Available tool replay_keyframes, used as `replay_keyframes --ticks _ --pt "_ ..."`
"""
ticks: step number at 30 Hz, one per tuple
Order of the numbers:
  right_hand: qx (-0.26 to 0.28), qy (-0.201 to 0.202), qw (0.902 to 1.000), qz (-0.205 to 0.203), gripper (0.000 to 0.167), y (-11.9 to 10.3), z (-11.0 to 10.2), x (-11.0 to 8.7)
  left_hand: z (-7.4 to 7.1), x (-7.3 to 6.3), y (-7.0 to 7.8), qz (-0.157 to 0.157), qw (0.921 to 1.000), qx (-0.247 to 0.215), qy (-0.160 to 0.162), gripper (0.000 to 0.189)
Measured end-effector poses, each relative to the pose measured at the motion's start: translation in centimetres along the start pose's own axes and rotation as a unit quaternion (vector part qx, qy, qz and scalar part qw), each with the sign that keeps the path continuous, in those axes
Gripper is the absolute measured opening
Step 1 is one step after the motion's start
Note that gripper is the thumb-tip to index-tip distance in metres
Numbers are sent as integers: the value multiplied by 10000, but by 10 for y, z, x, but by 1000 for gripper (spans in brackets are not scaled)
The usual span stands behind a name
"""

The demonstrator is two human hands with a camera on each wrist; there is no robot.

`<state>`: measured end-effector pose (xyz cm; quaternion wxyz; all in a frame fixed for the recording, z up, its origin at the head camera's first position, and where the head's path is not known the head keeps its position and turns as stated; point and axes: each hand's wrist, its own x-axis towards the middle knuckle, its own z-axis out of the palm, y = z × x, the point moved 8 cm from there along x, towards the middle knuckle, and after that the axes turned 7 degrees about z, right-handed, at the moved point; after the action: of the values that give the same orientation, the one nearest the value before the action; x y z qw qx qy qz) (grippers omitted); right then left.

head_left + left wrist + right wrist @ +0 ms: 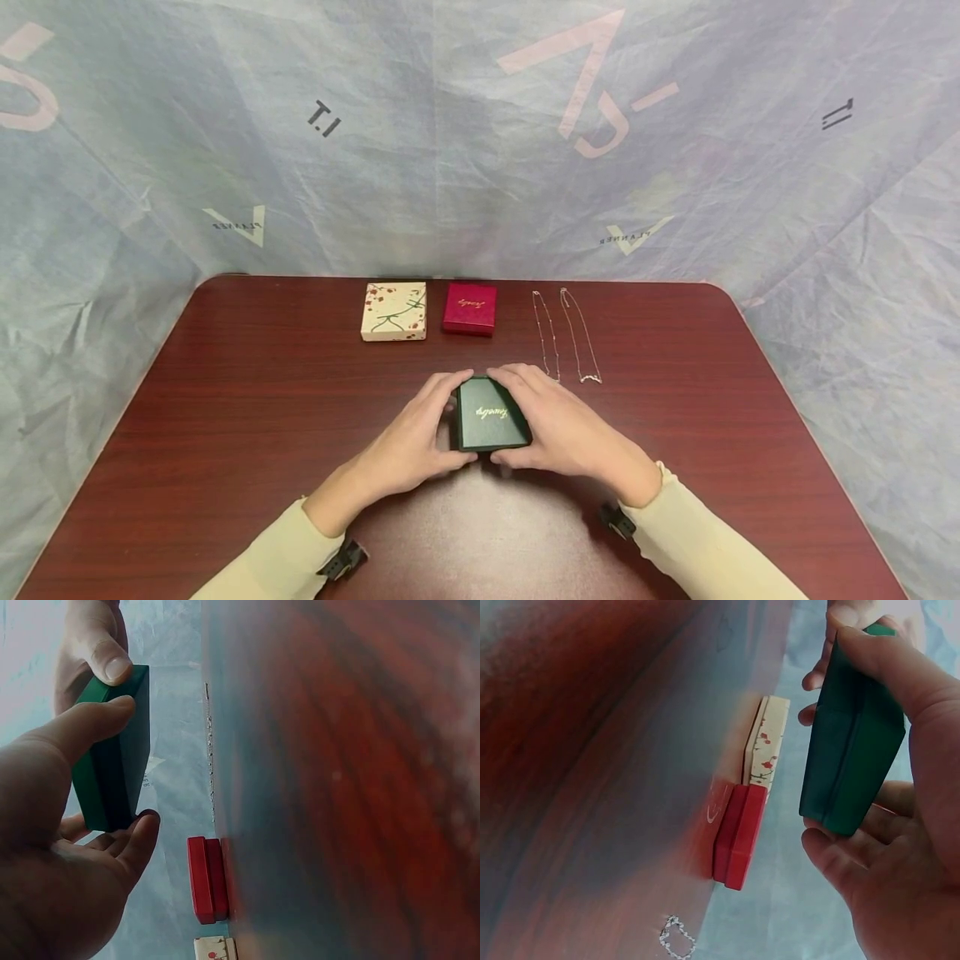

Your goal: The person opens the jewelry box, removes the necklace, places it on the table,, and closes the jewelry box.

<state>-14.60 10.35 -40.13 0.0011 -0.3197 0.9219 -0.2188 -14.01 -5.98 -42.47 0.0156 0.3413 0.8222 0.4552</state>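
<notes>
A dark green jewelry box (491, 417) with gold lettering on its lid is held between both hands, above the table. My left hand (408, 437) grips its left side, thumb on the near edge and fingers on the far edge. On the other side, my right hand (562, 425) grips it the same way. In the left wrist view the green box (112, 761) is raised off the tabletop, its lid and base together. The right wrist view has the box (851, 735) tilted, with fingertips at both ends. What lies inside is hidden.
Farther back on the reddish-brown table (247, 392) sit a cream floral box (395, 312) and a red jewelry box (470, 309). To their right lie two thin chain necklaces, a beaded one (545, 335) and one with a pendant (590, 379). A printed cloth (435, 150) hangs behind.
</notes>
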Motion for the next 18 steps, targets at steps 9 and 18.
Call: replay_keyframes --ticks 9,18 --pt "123 -68 9999 56 99 2 -2 4 -2 2 -5 -69 9999 -49 110 107" --pt "241 -115 9996 99 99 6 -3 7 -4 4 -6 -62 9997 -179 135 106"
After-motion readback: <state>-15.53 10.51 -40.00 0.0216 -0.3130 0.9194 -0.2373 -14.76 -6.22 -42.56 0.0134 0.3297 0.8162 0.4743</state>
